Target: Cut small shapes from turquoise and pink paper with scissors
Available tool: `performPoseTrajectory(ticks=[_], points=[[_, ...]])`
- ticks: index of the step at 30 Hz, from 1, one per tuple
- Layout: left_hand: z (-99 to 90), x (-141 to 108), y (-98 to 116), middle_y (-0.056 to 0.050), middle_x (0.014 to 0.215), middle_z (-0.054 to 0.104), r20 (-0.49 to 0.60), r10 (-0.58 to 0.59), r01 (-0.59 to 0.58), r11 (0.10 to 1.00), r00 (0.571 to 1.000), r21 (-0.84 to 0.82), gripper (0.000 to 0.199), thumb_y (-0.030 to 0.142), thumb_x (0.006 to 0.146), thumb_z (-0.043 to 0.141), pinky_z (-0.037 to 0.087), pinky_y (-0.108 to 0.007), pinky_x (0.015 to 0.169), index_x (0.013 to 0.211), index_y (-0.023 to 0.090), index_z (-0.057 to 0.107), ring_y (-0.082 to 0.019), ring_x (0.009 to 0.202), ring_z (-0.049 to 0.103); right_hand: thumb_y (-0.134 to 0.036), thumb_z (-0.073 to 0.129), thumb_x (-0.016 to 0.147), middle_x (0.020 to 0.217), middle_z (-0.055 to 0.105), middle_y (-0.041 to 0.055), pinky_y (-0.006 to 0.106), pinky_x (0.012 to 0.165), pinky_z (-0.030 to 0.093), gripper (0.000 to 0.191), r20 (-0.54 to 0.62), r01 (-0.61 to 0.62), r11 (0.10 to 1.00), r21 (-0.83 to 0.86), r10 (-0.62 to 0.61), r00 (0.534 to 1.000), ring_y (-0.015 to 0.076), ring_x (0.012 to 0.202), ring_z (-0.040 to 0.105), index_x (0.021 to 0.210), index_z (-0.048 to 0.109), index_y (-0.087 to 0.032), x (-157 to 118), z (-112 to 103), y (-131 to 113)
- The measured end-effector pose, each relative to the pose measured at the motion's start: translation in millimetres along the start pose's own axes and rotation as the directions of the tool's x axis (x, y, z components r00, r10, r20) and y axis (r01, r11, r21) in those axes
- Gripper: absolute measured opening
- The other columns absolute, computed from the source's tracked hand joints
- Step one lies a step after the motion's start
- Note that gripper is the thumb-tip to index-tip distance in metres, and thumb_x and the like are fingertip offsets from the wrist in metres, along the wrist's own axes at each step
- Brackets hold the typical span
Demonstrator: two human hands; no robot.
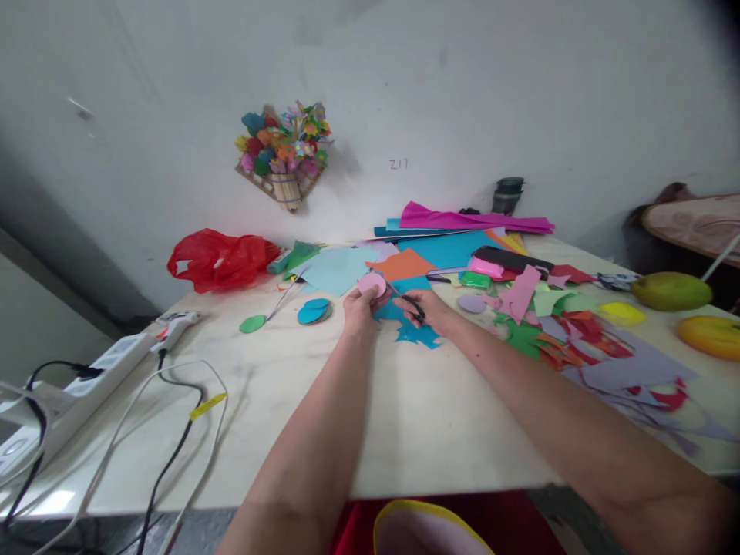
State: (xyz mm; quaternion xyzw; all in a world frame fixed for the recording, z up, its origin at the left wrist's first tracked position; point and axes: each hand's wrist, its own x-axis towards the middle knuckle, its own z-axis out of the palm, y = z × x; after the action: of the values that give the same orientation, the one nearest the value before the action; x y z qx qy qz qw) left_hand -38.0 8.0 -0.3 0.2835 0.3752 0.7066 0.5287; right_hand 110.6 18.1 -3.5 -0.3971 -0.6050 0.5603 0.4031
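My left hand (361, 308) pinches a round pink paper piece (371, 284) above the middle of the table. Just right of it, my right hand (425, 308) is closed round the dark handles of scissors (415, 307), whose blades point up and left toward the pink circle's edge. Blue paper scraps (417, 333) lie beneath and beside my hands. To the left, blue paper circles (313, 311) are stacked on the table, with a green circle (253, 324) farther left. A lilac circle (472, 303) rests right of my right hand.
Coloured sheets (405, 265) lie behind my hands; many scraps (624, 358) and two fruits (671, 291) are at the right. A red bag (220, 258) sits back left, a power strip (109, 378) with cables front left, a dark cup (507, 195) at the back.
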Motion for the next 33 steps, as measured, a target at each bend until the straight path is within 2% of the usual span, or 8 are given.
performPoseTrajectory(ticks=[13, 24, 33], points=[[-1.4, 1.9, 2.1, -0.009, 0.074, 0.073, -0.047, -0.030, 0.029, 0.999, 0.998, -0.021, 0.017, 0.012, 0.065, 0.073, 0.057, -0.029, 0.071, 0.082, 0.010, 0.069, -0.018, 0.066, 0.071, -0.033, 0.080, 0.065, 0.043, 0.049, -0.0056, 0.018, 0.031, 0.028, 0.030, -0.013, -0.005, 1.000, -0.011, 0.005, 1.000, 0.0056, 0.033, 0.038, 0.063, 0.054, -0.017, -1.8, 2.2, -3.9], [-4.8, 3.2, -0.1, -0.011, 0.079, 0.073, -0.043, -0.009, 0.009, 1.000, 0.999, -0.010, 0.018, 0.012, 0.068, 0.072, 0.056, -0.032, 0.077, 0.085, 0.009, 0.068, -0.020, 0.072, 0.072, -0.036, 0.078, 0.067, 0.044, 0.050, -0.0057, 0.019, 0.030, 0.028, 0.027, -0.008, -0.009, 1.000, -0.009, 0.009, 1.000, 0.0059, 0.032, 0.039, 0.067, 0.059, -0.017, 7.6, 0.5, 10.0], [-4.7, 1.6, 0.5, -0.010, 0.078, 0.073, -0.040, -0.012, 0.012, 1.000, 0.999, 0.005, 0.018, 0.012, 0.069, 0.070, 0.057, -0.030, 0.070, 0.087, 0.010, 0.068, -0.020, 0.068, 0.072, -0.033, 0.077, 0.072, 0.045, 0.053, -0.0050, 0.019, 0.030, 0.032, 0.022, 0.001, -0.026, 1.000, 0.006, 0.026, 1.000, 0.0069, 0.031, 0.041, 0.073, 0.062, -0.016, 8.0, 1.4, 12.1]])
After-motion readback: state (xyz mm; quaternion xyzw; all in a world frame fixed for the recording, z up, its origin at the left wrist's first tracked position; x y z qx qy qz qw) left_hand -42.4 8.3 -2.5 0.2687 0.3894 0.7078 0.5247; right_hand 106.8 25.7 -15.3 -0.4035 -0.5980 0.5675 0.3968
